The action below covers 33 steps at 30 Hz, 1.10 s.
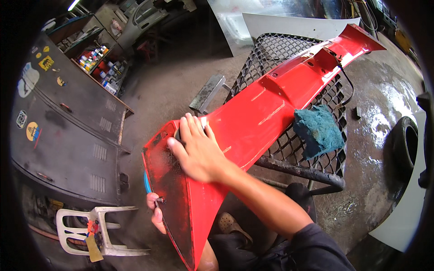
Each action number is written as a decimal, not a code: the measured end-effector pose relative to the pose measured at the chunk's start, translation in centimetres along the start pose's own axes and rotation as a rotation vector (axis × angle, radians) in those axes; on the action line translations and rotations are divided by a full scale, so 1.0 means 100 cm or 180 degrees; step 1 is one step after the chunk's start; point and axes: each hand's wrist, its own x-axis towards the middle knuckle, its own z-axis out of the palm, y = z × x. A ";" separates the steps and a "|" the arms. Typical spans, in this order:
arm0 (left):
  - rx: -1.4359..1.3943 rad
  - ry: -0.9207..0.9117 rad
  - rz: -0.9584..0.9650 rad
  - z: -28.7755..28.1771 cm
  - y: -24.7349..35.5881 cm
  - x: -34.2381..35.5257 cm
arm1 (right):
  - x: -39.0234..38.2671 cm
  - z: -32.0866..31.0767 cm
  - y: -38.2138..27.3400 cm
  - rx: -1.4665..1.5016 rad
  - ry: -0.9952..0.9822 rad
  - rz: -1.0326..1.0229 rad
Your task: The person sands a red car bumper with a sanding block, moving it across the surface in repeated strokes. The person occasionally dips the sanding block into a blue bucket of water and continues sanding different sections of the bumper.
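A long red body panel [253, 126] lies diagonally over a black mesh rack, its near end dark and dusty on one face. My right hand [196, 149] rests palm down near that end, fingers curved over a small dark pad, mostly hidden, pressed against the panel. My left hand [158, 212] grips the panel's near edge from beneath, fingertips curled round it beside a small metal fitting [160, 199]. A blue hose [147, 180] shows behind that edge. A teal cloth or sponge [318, 131] lies on the rack beside the panel.
A grey cabinet [68, 149] and shelves of bottles [95, 58] stand left, a white plastic chair [104, 230] lower left. A metal rack [330, 178] supports the panel, with a metal bar [208, 92] beside it. A tyre [398, 144] and white sheet [398, 217] are at right.
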 end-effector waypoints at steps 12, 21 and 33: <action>-0.0120 -0.0054 -0.0145 0.003 -0.003 0.001 | -0.001 0.003 -0.006 0.0204 0.0036 -0.0160; 0.1780 0.0291 0.1967 0.021 -0.032 0.010 | -0.086 -0.007 -0.024 0.0308 -0.0148 -0.0433; -0.0182 0.0187 0.0261 0.015 -0.013 0.004 | -0.082 0.008 -0.017 0.0323 0.0170 -0.0481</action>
